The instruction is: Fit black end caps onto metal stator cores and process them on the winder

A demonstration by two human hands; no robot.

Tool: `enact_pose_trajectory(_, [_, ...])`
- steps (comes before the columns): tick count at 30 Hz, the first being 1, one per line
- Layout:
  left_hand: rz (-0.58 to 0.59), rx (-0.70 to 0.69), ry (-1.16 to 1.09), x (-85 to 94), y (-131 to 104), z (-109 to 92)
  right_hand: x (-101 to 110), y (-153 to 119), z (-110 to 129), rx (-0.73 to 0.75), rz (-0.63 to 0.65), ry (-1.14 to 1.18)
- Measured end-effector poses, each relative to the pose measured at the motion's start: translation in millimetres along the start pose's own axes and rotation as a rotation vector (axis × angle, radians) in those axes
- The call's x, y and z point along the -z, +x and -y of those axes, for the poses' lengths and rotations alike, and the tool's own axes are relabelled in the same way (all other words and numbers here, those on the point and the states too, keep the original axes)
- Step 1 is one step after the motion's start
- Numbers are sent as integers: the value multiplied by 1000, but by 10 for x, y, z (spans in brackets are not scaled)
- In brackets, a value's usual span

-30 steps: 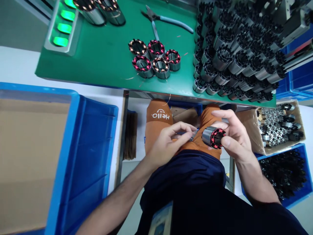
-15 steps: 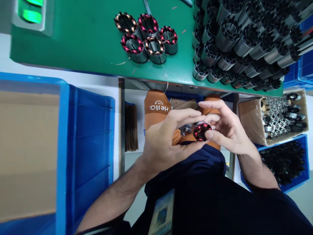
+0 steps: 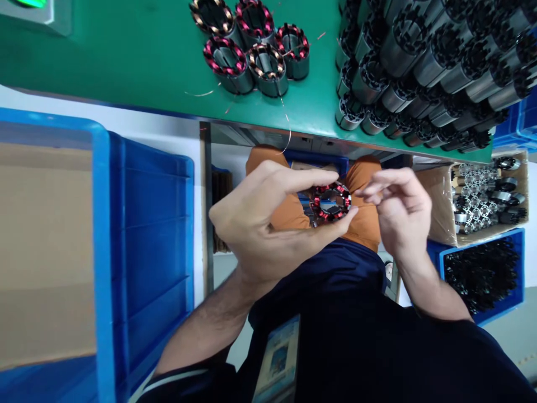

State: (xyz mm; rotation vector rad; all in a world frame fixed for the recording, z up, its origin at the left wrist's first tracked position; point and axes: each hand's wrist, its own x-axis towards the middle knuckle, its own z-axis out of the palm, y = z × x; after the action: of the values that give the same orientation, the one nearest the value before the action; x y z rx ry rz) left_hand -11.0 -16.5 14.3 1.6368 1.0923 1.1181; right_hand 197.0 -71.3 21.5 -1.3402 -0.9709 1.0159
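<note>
A ring-shaped stator [image 3: 318, 214] with red windings is held over the lap, its round opening facing the camera. My left hand [image 3: 268, 218] grips it between the thumb below and a finger above. Just to its right is my right hand [image 3: 400, 204], apart from the stator, with its fingers curled together and slightly blurred; whether they hold anything is too small to tell. On the green table [image 3: 138, 61] stand several wound stators [image 3: 235, 84], some with red and some with copper windings, with loose wire ends around them.
Rows of stacked bare stators [image 3: 436, 61] fill the table's right side. A large blue crate [image 3: 155, 207] stands at left. To the right are a carton [image 3: 434, 196] of metal rings and a blue bin [image 3: 522, 268] of black parts. A green-lit device [image 3: 54, 17] is at top left.
My right hand has let go of the stator and moved right. My left hand has turned the stator's opening toward the camera and moved it slightly up and left. The view has shifted somewhat.
</note>
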Motion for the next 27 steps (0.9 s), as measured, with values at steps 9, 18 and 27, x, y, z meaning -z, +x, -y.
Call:
enact_pose_trajectory(9, [-82,-263,145,-47,-47,-48,-107,-56,33,138,41,-140])
enact_pose_trajectory(18, [5,-371,82,-190,0,-12,-77,-70,130,84,39,-161])
enact_pose_trajectory(27, [42,-289,172,-177,-16,91,-290,-238,-72,-266,-29,238])
